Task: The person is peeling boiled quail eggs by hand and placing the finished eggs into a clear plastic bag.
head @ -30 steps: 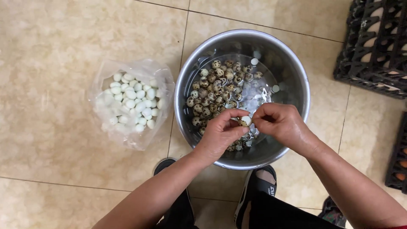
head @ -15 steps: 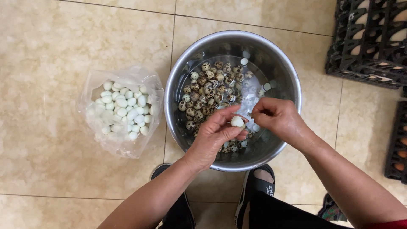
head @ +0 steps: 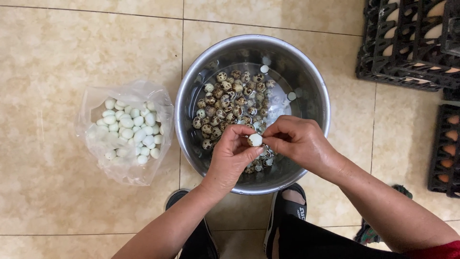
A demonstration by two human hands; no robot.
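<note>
Over the round, shiny steel basin (head: 306,72), the left hand (head: 230,158) is pinching a small, smooth, pale half-peeled egg (head: 255,139). The right hand (head: 299,141) is gripping its shell edge. Speckled eggs (head: 225,100) are sitting in water inside; a crinkled clear bag of white peeled eggs (head: 129,129) is lying left of the basin.

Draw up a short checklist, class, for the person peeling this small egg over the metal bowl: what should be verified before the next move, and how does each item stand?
1. Egg pinched between left hand and right hand: ok.
2. Egg held over the metal bowl, so shell bits fall inside: ok.
3. Shell fully off: cannot tell; the visible side looks white, the rest is hidden by fingers.
4. Plastic bag of peeled white eggs open beside the bowl: ok.
5. Speckled unpeeled eggs left in the bowl: ok, many.
6. Black egg trays apart from the hands: ok.
</note>
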